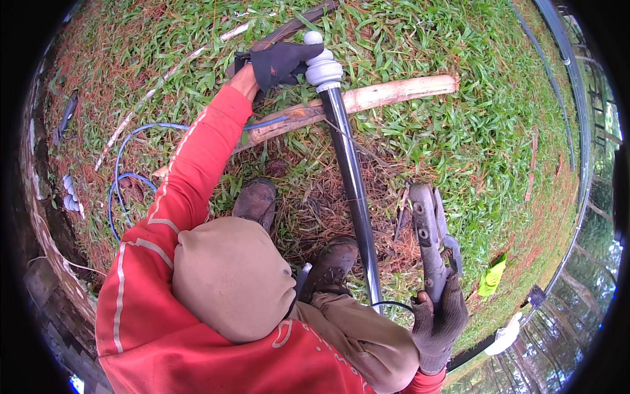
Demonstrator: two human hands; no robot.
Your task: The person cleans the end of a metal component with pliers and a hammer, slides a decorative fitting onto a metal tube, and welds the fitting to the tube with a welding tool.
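Observation:
A glossy black pole [350, 177] runs from the grass ahead down beside my bent leg. Its far end carries a white ribbed knob [324, 70] topped with a small ball. My left hand [279, 64], in a black glove, is closed at the knob's neck, thumb laid across it; the other fingers are partly hidden. On the right, my right hand [442, 323], in a dark knit glove, grips the lower end of a worn grey metal tool [426, 230] with holes along its body. A thin wire [367, 152] stretches from near the pole toward the tool's tip.
A peeled log [400, 92] lies beneath the pole on the grass. A blue cord [118, 167] loops at left, beyond my boots [256, 202]. A yellow-green scrap [491, 279] is at right, and a dark flat strip [295, 26] lies past my left hand.

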